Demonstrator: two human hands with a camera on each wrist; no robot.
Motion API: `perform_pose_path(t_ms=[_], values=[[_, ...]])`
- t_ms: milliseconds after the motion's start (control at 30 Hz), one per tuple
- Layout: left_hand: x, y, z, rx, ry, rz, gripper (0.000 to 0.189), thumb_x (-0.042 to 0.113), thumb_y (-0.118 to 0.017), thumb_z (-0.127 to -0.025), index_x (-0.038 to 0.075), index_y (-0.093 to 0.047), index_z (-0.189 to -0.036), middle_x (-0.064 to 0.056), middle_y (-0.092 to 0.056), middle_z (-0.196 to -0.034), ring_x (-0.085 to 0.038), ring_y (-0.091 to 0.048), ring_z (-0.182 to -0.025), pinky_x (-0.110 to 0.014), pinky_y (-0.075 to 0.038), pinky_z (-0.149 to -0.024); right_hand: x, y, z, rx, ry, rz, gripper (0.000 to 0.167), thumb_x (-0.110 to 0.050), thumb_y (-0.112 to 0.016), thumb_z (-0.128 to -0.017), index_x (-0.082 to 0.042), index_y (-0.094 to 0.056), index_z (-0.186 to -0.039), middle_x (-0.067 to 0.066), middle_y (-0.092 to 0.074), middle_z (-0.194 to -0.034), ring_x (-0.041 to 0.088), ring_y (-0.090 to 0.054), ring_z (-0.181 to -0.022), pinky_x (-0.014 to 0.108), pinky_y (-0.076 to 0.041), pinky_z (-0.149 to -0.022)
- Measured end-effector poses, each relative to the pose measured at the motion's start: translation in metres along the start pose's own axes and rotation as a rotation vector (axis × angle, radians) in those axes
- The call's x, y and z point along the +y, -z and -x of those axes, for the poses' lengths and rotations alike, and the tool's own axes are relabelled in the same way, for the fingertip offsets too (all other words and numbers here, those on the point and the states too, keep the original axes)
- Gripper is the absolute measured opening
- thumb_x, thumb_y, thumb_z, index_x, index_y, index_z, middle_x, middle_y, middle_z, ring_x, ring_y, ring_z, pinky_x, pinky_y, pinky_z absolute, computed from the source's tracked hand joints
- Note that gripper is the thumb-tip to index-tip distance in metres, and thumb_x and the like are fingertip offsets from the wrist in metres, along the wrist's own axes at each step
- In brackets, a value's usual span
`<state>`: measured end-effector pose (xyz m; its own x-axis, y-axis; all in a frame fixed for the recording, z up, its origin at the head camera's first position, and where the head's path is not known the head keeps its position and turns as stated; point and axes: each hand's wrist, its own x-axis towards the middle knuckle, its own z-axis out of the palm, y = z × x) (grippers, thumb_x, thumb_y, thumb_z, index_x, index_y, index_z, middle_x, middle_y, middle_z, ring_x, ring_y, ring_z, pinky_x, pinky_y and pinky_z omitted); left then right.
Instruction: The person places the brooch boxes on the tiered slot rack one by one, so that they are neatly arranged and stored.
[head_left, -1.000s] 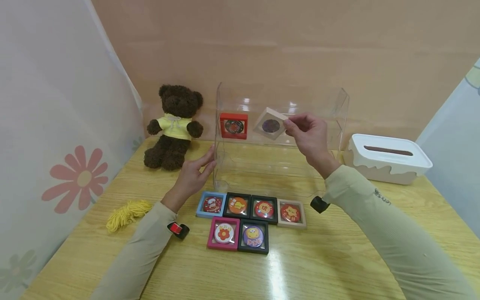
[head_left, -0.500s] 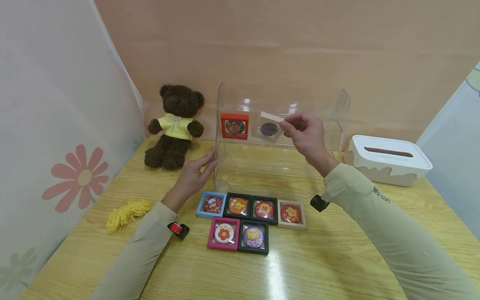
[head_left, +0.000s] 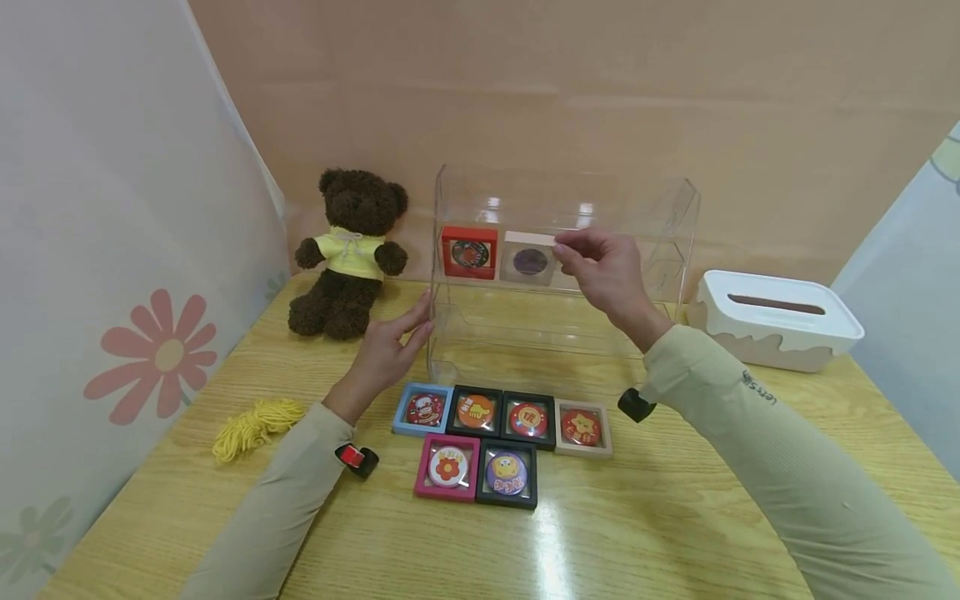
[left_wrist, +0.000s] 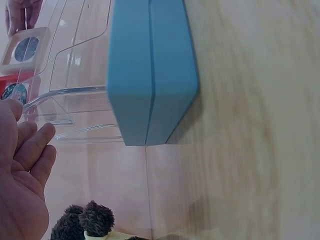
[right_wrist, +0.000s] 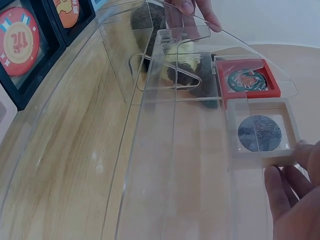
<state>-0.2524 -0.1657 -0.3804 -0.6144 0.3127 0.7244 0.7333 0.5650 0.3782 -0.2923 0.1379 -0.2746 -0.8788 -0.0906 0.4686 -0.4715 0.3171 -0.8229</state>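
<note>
My right hand (head_left: 611,271) pinches the right edge of a beige square display frame (head_left: 528,260) with a dark round disc inside. That frame stands upright on the upper tier of a clear acrylic rack (head_left: 555,333), beside a red frame (head_left: 469,253). In the right wrist view, my thumb and fingers (right_wrist: 287,187) meet at the beige frame's near corner. My left hand (head_left: 386,354) touches the rack's left side with its fingers extended. The left wrist view shows those fingers (left_wrist: 35,147) loosely bent near the clear edge.
Several framed badges lie before the rack, among them blue (head_left: 423,409), pink (head_left: 447,467) and black (head_left: 507,473) ones. A brown teddy bear (head_left: 348,254) sits at the back left, and yellow cord (head_left: 257,429) lies near my left forearm. A white-lidded tissue box (head_left: 780,317) stands right.
My right hand has moved slightly left and lowered the beige frame, turning it from tilted to level beside the red one. My left hand has stayed at the rack's side.
</note>
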Motion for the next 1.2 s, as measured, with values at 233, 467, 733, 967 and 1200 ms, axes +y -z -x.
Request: perform_pose_path(t_ms=[233,467,733,967,1200], values=[[-0.0002,-0.0005,0.0006,0.003,0.005,-0.001,0.049,0.004,-0.063,-0.091,0.0,-0.047,-0.137,-0.017,-0.059,-0.118,-0.028,-0.068,-0.072,-0.045,-0.053,-0.074,-0.0027,-0.0014,0.0007,-0.035,-0.018,0.054,0.023,-0.013,-0.067,-0.09,0.001,-0.07,-0.109,0.011,-0.068,-0.097,0.018,-0.064,-0.076,0.025,-0.053,-0.069],[0.0,-0.0009,0.0011,0.012,-0.003,0.0,0.05,0.003,-0.064,-0.091,0.0,-0.047,-0.137,-0.017,-0.059,-0.119,-0.025,-0.066,-0.061,-0.044,-0.053,-0.071,-0.002,-0.002,0.0014,-0.067,0.012,0.071,0.025,-0.015,-0.066,-0.092,-0.001,-0.07,-0.112,0.011,-0.069,-0.101,0.016,-0.063,-0.088,0.022,-0.051,-0.073],[0.0018,-0.0003,0.0005,0.003,0.004,0.009,0.05,0.004,-0.063,-0.091,-0.001,-0.047,-0.138,-0.017,-0.06,-0.116,-0.027,-0.067,-0.067,-0.045,-0.053,-0.072,-0.0036,-0.0016,0.0024,-0.075,0.008,0.091,0.026,-0.018,-0.065,-0.092,-0.003,-0.07,-0.114,0.009,-0.068,-0.103,0.014,-0.061,-0.091,0.023,-0.05,-0.075],[0.0012,-0.0006,0.001,-0.004,0.008,0.016,0.047,0.004,-0.061,-0.093,-0.001,-0.047,-0.137,-0.018,-0.063,-0.112,-0.029,-0.068,-0.071,-0.044,-0.054,-0.07,-0.0029,-0.0026,0.0029,-0.068,0.023,0.086,0.027,-0.018,-0.066,-0.092,-0.002,-0.07,-0.114,0.009,-0.068,-0.104,0.014,-0.061,-0.091,0.023,-0.051,-0.075],[0.0005,-0.0013,0.0003,-0.004,0.002,0.008,0.047,0.003,-0.061,-0.092,-0.001,-0.047,-0.137,-0.019,-0.062,-0.113,-0.026,-0.065,-0.057,-0.045,-0.053,-0.066,-0.0013,0.0031,0.005,-0.007,0.053,0.061,0.03,-0.016,-0.067,-0.091,-0.002,-0.068,-0.117,0.011,-0.068,-0.106,0.01,-0.062,-0.086,0.021,-0.051,-0.074]])
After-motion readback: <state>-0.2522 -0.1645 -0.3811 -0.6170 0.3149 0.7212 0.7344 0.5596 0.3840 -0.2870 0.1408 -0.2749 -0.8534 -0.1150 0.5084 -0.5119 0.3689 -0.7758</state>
